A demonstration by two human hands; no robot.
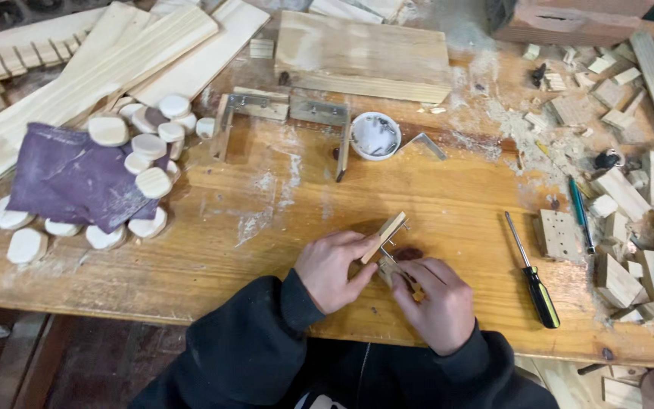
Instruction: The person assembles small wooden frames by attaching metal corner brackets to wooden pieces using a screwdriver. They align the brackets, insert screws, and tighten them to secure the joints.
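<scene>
Low centre of the frame, on the sawdust-strewn orange-brown wooden tabletop (448, 204), the left hand (332, 270) pinches a small pale wooden strip with thin metal pins (384, 236) while the right hand (437, 303) closes on its lower end. Such a slight piece could slip or twist between the fingers, and I'd guess those pins may bend or prick a fingertip.

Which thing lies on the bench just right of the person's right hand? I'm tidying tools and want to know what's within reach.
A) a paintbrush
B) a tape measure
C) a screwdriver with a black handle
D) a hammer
C: a screwdriver with a black handle lies on the workbench, just right of the right hand.
</scene>
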